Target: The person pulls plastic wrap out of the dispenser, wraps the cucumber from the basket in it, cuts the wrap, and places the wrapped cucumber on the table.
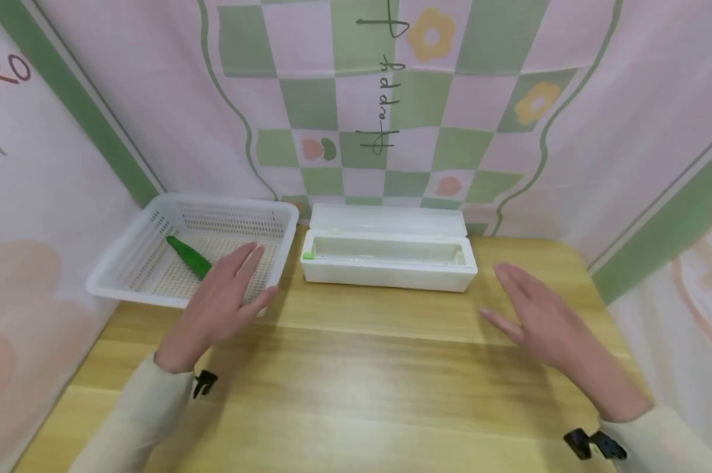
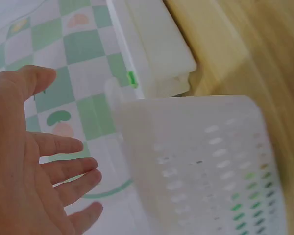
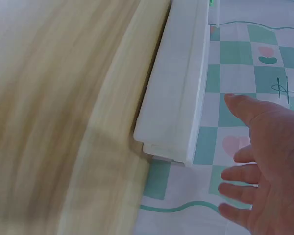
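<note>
My left hand [image 1: 217, 305] hovers over the near right part of a white perforated basket [image 1: 289, 226], fingers extended and thumb apart, holding nothing. In the basket lies a long, tapered green vegetable [image 1: 186, 255], its near end hidden behind that hand; its exact kind is unclear. A long white box [image 1: 388, 277] stands beside the basket with its lid [image 1: 385, 220] raised at the back. A small green piece [image 1: 308, 255] sits at the box's left end. Right of the box, my right hand [image 1: 545, 322] is held above the table, fingers straight. Both wrist views show bare palms.
The wooden table [image 1: 356, 387] stretches in front of the box and basket. Behind them hangs a checkered fabric backdrop [image 1: 368, 98] with flowers and lettering. More fabric encloses both sides. Black straps with small devices are on both wrists.
</note>
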Tool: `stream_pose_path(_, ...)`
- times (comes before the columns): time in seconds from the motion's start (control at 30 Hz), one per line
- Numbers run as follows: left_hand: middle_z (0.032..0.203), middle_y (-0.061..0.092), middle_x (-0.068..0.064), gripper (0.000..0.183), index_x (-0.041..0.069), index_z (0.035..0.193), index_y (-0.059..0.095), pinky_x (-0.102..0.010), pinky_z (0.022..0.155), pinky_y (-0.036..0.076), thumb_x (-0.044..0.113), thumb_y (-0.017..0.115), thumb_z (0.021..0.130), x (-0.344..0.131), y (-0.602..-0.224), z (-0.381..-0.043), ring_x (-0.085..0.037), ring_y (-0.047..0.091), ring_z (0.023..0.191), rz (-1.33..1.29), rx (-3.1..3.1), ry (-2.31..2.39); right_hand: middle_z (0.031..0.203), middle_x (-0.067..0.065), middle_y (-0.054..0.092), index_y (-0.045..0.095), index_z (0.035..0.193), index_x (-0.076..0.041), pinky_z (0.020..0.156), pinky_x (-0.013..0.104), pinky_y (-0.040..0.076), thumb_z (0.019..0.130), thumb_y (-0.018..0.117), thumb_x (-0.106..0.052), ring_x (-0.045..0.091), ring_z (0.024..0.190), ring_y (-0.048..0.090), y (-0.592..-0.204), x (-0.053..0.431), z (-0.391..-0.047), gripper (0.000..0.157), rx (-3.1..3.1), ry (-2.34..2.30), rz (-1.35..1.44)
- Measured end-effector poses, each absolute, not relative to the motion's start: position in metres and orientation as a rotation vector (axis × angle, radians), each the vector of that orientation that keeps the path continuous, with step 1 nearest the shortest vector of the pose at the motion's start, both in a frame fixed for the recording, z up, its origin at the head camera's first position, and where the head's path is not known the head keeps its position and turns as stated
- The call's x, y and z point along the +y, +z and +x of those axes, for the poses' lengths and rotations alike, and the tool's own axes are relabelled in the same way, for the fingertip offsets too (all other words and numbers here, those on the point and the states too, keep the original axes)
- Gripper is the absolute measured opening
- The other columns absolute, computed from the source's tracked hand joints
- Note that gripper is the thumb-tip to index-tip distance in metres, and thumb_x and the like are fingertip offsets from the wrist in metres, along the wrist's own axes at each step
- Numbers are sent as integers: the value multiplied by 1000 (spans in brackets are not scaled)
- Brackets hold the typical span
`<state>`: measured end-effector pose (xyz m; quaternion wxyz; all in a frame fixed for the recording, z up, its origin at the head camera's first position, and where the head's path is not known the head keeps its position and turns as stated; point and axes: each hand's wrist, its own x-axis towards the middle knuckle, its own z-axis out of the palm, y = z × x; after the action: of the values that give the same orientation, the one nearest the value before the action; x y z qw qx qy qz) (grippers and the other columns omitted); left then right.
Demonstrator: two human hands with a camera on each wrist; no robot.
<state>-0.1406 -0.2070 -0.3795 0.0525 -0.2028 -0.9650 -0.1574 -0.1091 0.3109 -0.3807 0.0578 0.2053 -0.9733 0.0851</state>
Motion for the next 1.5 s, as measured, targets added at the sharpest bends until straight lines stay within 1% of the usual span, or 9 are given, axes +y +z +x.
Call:
stream_pose_path(0.1, 172, 28, -24, 78, -2, 164, 27, -62, 130, 27, 48, 51, 109, -201, -371, -147, -45, 29, 158, -613, -2965, -520, 156, 39, 43, 32, 160, 7, 115, 72, 41, 101, 71, -39, 59, 139, 46, -374, 310, -118, 85, -2941, 296, 651)
stream_pose_path(0.3, 168, 34, -28, 78, -8, 162, 30, -59, 130, 29, 49, 47, 111, -186, -358, -166, -44, 33, 157, -655, -2978, -499, 147, 40, 53, 45, 152, 11, 114, 71, 43, 100, 74, -31, 59, 134, 53, -360, 303, -146, 73, -2992, 299, 698)
stream_pose_path(0.53, 161, 41, -33, 72, -13, 156, 35, -56, 128, 35, 40, 52, 110, -163, -346, -190, -45, 41, 152, -764, -2985, -392, 137, 35, 63, 59, 139, 11, 109, 68, 49, 95, 79, -19, 55, 126, 61, -355, 303, -178, 57, -2900, 340, 846)
stream_pose_path(0.67, 152, 51, -32, 63, -14, 151, 43, -55, 121, 44, 31, 56, 108, -150, -343, -202, -44, 52, 141, -845, -2963, -388, 137, 34, 64, 60, 138, 12, 110, 67, 49, 98, 77, -20, 54, 128, 60, -353, 302, -191, 54, -2955, 354, 852)
stream_pose_path(0.8, 149, 57, -29, 55, -11, 147, 50, -53, 118, 48, 24, 59, 106, -138, -342, -215, -43, 57, 136, -891, -2990, -394, 140, 35, 61, 59, 139, 12, 113, 67, 47, 99, 74, -20, 55, 131, 58, -352, 299, -200, 53, -3042, 328, 833)
stream_pose_path(0.87, 149, 59, -27, 52, -9, 146, 53, -52, 117, 50, 21, 63, 104, -133, -342, -220, -41, 59, 136, -909, -3022, -387, 140, 34, 62, 60, 138, 10, 113, 66, 47, 100, 74, -18, 54, 131, 58, -354, 298, -204, 50, -3074, 328, 832)
stream_pose_path(1.07, 139, 69, -18, 42, -2, 136, 66, -46, 110, 56, 10, 76, 97, -125, -348, -238, -34, 67, 128, -980, -3067, -388, 137, 32, 65, 65, 135, 7, 111, 64, 49, 99, 73, -11, 52, 129, 60, -361, 295, -213, 41, -3093, 373, 868)
stream_pose_path(1.27, 140, 70, -13, 39, 2, 134, 71, -44, 111, 56, 2, 75, 95, -121, -358, -251, -32, 66, 131, -1006, -3097, -438, 130, 28, 70, 68, 130, 6, 106, 60, 55, 98, 72, -5, 47, 121, 67, -370, 293, -217, 35, -3072, 445, 901)
stream_pose_path(1.5, 140, 70, -14, 36, 3, 132, 72, -45, 111, 56, 4, 75, 96, -120, -364, -255, -34, 65, 133, -952, -3177, -458, 117, 21, 77, 76, 117, 3, 96, 55, 61, 96, 74, -3, 40, 109, 73, -377, 293, -222, 22, -3022, 458, 936)
